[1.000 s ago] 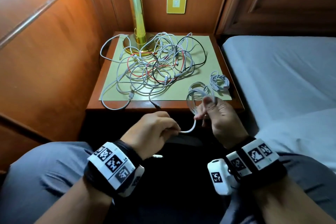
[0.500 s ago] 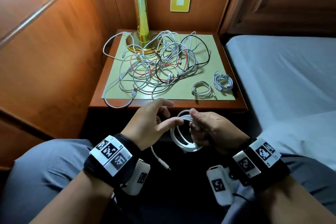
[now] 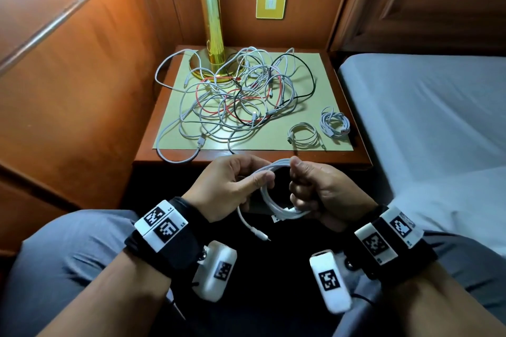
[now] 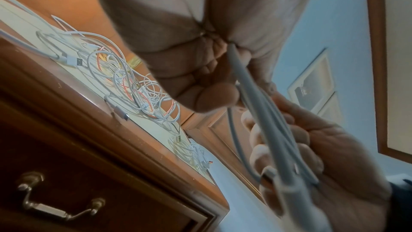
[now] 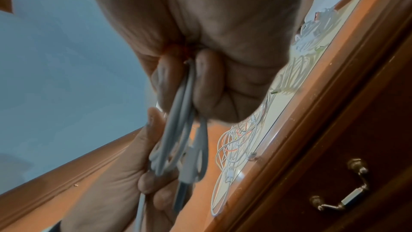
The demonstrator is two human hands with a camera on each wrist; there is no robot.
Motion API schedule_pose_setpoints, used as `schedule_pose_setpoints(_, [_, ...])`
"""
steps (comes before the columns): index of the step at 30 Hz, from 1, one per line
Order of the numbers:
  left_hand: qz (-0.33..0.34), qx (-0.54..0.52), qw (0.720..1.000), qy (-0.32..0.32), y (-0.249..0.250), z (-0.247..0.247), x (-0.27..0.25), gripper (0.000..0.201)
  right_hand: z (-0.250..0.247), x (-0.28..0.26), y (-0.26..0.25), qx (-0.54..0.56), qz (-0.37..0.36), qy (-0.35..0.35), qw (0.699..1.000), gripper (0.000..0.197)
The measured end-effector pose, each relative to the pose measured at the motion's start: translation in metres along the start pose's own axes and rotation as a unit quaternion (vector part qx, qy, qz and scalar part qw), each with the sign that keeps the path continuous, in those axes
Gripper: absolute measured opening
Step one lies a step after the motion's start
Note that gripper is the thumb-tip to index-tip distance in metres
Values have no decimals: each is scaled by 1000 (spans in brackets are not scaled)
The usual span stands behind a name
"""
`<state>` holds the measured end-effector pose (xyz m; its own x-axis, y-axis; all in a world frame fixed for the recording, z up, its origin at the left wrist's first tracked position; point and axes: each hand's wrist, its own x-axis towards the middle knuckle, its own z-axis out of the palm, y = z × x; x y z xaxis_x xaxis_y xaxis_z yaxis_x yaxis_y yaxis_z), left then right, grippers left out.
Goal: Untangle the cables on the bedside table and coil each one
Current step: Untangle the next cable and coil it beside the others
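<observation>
Before the bedside table (image 3: pixel 246 157), both hands grip one coiled white cable (image 3: pixel 269 194): left hand (image 3: pixel 232 186) pinching, right hand (image 3: pixel 320 191) clenched around its loops.

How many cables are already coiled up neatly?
3: two finished coils lie on the table's front right, one beside the other; a third coil is held in both hands.

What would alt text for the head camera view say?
Two hands, left hand and right hand, hold a coiled white cable over the person's lap. Ahead, a wooden bedside table carries a tangle of white, red and black cables, two small white coils and a brass lamp.
</observation>
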<state>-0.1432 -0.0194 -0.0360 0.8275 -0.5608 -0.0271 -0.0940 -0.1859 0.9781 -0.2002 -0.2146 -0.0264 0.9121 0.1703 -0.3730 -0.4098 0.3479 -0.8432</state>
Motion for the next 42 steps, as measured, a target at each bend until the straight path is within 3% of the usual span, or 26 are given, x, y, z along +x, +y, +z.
schedule_pose_setpoints(6, [31,67,994,79,-5,-21,1,23,-15,0,-9,71,-2,50,996,35])
schedule_pose_setpoints(9, [90,214,970,78,-11,-26,2,16,-12,-1,-8,74,2,28,997,35])
schedule_pose_setpoints(12, [77,258,957,109,-14,-23,3,10,-8,-2,-3,64,7,-3,998,38])
schedule_pose_setpoints(15, [-14,49,986,156,-8,-5,1,7,-6,0,2,45,-2,-20,999,39])
schedule_pose_setpoints(18, [-60,-133,974,176,-1,11,0,7,-2,2,6,32,-16,-17,999,39])
schedule_pose_setpoints(25, [-38,-129,981,138,-2,1,5,14,-1,4,4,21,-54,28,998,38])
schedule_pose_setpoints(34, [-147,-378,907,116,6,10,5,25,0,4,7,20,-48,11,999,46])
schedule_pose_setpoints(40, [-156,-360,901,184,4,16,6,2,3,1,5,18,-46,16,999,40])
schedule_pose_setpoints(42, [-149,-331,909,206,0,18,6,8,4,1,6,17,-43,14,999,40])
